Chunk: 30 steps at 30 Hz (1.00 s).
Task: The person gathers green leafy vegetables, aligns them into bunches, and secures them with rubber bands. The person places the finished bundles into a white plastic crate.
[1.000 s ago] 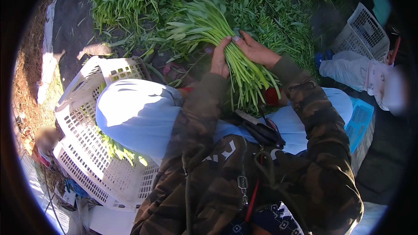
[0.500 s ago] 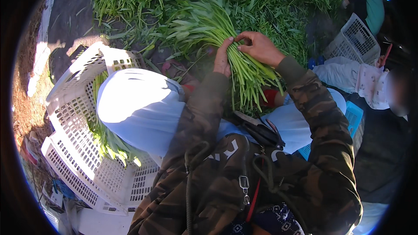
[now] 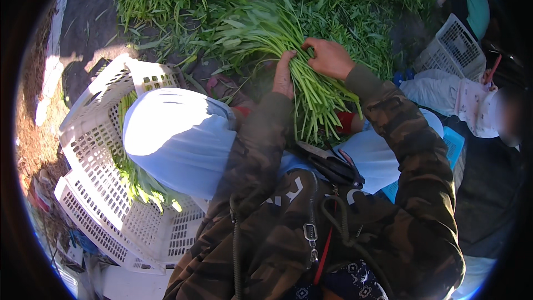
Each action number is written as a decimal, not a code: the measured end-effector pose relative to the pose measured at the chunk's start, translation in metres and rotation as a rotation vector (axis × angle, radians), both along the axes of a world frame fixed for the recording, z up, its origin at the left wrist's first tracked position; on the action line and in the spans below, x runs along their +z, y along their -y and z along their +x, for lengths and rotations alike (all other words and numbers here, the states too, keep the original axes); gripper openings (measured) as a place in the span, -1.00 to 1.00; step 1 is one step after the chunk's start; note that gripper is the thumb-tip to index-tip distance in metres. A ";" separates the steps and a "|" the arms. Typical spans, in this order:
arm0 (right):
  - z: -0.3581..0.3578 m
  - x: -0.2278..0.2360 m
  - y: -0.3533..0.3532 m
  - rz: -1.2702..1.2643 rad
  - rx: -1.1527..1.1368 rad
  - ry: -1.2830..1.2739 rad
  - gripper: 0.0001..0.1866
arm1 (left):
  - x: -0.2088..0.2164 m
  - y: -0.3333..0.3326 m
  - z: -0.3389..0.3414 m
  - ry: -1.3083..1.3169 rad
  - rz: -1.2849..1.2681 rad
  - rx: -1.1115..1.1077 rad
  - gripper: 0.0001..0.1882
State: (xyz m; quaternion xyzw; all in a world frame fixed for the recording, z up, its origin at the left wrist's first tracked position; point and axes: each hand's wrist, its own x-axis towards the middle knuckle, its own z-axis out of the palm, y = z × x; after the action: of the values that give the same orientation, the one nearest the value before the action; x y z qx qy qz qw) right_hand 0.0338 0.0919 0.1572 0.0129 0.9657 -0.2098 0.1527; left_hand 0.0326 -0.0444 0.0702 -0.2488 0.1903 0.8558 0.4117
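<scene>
A thick bunch of long-stemmed leafy greens (image 3: 311, 91), which looks like water spinach, lies across my hands, leaves pointing up and away and cut stem ends down toward my lap. Wrapped round its left side is my left hand (image 3: 283, 76), thumb on top of the stems and the other fingers hidden beneath. At the bunch's right side my right hand (image 3: 332, 59) is closed, its curled fingers pinching at the stems near the left thumb. Exactly what the right fingertips hold is partly hidden.
Beyond the bunch spreads a big pile of loose greens (image 3: 355, 28). By my left knee leans a white plastic basket (image 3: 89, 144) with greens inside. A dark object (image 3: 327, 165) lies on my lap. To the right are another person (image 3: 438, 91), a grey crate (image 3: 456, 47) and a blue basket (image 3: 454, 143).
My right hand has shifted slightly right and its fingers have curled more, drawing a little away from the left thumb. The left hand still grips the bunch in nearly the same place.
</scene>
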 end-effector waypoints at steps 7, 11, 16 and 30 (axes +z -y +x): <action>-0.010 -0.001 0.006 -0.064 0.251 0.280 -0.71 | -0.017 -0.005 -0.001 -0.040 -0.051 -0.053 -0.66; -0.013 0.007 0.006 -0.411 -0.034 0.454 -0.70 | -0.030 -0.006 -0.002 -0.015 -0.004 -0.071 -0.63; -0.012 -0.004 -0.017 -0.559 -0.444 0.138 -0.65 | -0.012 -0.003 -0.006 -0.081 0.002 -0.079 -0.66; -0.015 -0.025 -0.013 -0.678 -0.561 0.278 -0.69 | -0.041 -0.006 0.000 -0.060 -0.040 -0.059 -0.64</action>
State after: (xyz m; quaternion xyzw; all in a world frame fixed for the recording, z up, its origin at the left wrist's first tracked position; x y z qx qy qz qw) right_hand 0.0189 0.1054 0.1318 0.2512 0.7720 -0.5434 0.2137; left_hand 0.0322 -0.0386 0.0289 -0.2257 0.2270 0.8464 0.4257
